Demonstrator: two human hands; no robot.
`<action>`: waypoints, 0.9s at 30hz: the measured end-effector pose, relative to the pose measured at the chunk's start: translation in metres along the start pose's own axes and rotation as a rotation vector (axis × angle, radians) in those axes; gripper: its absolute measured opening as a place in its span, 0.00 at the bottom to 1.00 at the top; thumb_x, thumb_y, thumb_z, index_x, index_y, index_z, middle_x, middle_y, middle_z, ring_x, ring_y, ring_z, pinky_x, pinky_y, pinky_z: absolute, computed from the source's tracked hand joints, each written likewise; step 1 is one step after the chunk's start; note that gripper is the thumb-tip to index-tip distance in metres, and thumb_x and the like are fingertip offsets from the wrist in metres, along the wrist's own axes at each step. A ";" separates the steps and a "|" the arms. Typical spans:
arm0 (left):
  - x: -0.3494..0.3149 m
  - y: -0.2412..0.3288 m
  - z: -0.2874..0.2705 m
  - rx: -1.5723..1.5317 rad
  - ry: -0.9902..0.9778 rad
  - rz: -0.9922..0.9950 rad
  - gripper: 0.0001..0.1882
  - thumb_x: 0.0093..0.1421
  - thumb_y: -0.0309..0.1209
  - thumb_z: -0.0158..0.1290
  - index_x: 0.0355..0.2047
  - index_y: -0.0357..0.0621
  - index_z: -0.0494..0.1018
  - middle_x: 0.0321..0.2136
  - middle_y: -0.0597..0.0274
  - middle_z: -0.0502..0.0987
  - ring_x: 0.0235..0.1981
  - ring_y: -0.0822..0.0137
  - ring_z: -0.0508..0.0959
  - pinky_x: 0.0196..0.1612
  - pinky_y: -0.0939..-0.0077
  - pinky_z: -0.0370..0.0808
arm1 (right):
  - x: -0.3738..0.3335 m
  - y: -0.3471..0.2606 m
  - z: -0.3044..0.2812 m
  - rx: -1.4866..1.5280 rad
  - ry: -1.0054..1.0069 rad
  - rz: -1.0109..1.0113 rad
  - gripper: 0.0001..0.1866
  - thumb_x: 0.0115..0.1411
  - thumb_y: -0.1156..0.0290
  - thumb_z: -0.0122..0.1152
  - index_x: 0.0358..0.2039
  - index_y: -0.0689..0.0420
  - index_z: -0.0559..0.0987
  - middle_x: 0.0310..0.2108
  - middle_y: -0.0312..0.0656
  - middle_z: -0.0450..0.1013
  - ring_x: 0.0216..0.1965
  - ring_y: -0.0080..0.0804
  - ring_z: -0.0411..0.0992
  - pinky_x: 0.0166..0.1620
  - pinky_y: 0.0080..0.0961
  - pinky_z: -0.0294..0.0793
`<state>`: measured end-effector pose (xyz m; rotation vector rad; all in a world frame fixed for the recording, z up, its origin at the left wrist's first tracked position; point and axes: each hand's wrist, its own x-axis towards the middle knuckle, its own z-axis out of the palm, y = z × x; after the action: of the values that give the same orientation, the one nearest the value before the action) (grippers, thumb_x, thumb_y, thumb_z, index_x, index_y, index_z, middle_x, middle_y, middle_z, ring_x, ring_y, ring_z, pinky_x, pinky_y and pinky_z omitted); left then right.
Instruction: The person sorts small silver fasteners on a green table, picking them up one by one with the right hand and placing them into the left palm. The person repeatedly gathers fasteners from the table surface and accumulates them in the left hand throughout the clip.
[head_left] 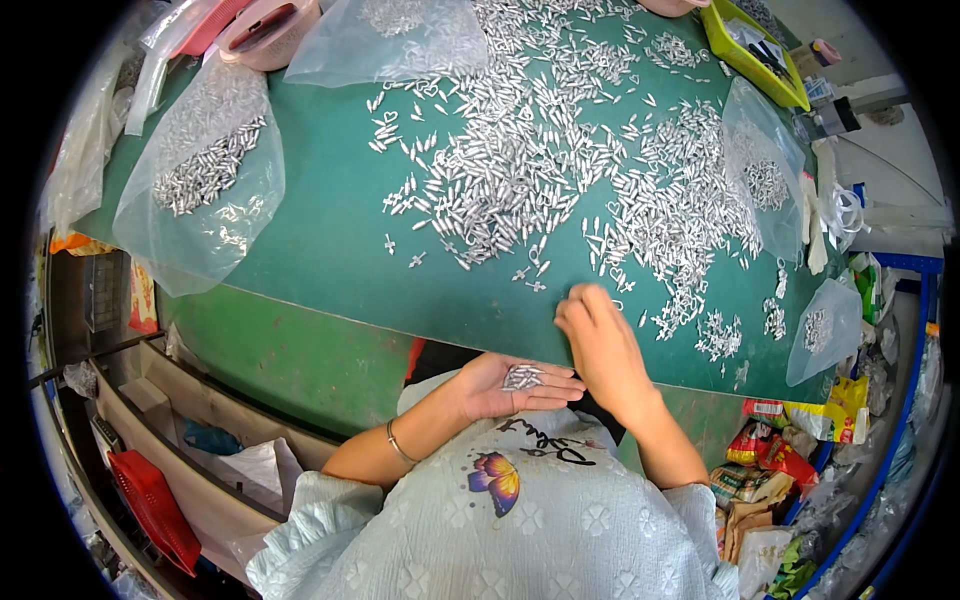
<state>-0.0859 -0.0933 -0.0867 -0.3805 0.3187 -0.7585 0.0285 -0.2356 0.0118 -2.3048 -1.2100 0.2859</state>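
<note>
My left hand (pixel 487 389) is palm up just off the table's near edge, its fingers stretched out. A small heap of silver bullet-shaped metal pieces (pixel 523 377) rests in the palm. Above the table edge, to the right of that palm, my right hand (pixel 604 345) has its fingers bent and drawn together; whatever is in them, if anything, is hidden. Beyond both hands spreads a large pile of similar silver pieces (pixel 510 185). A second pile (pixel 680 195) reaches to its right. Several little cross-shaped pieces (pixel 417 260) lie at the near fringe.
The green table (pixel 330 200) carries clear plastic bags of metal pieces at left (pixel 205 240) and right (pixel 825 330). A pink bowl (pixel 268 40) and a yellow-green tray (pixel 760 60) stand at the back. A red basket (pixel 150 510) is low on the left; packets (pixel 765 450) sit low right.
</note>
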 end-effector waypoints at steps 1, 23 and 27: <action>0.001 -0.001 -0.006 -0.019 -0.073 0.015 0.27 0.70 0.34 0.34 0.57 0.17 0.59 0.58 0.27 0.64 0.60 0.40 0.68 0.64 0.51 0.66 | -0.007 -0.004 -0.001 0.035 -0.035 -0.011 0.12 0.55 0.77 0.60 0.39 0.63 0.71 0.40 0.49 0.66 0.43 0.48 0.68 0.45 0.38 0.69; -0.001 -0.001 0.003 0.033 0.025 0.025 0.23 0.69 0.31 0.39 0.55 0.18 0.64 0.55 0.28 0.68 0.56 0.42 0.73 0.61 0.52 0.71 | -0.006 -0.006 -0.019 0.186 -0.169 -0.080 0.09 0.54 0.79 0.62 0.36 0.61 0.75 0.36 0.46 0.68 0.40 0.46 0.69 0.43 0.36 0.70; -0.002 -0.002 -0.007 0.033 0.023 0.057 0.20 0.68 0.30 0.43 0.50 0.21 0.69 0.49 0.34 0.74 0.51 0.45 0.77 0.57 0.55 0.75 | 0.015 -0.010 -0.017 0.293 -0.096 -0.045 0.08 0.55 0.77 0.61 0.36 0.60 0.73 0.35 0.45 0.66 0.40 0.46 0.69 0.42 0.39 0.71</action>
<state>-0.0906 -0.0946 -0.0916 -0.3301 0.3365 -0.7121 0.0374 -0.2252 0.0324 -2.0292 -1.1780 0.5266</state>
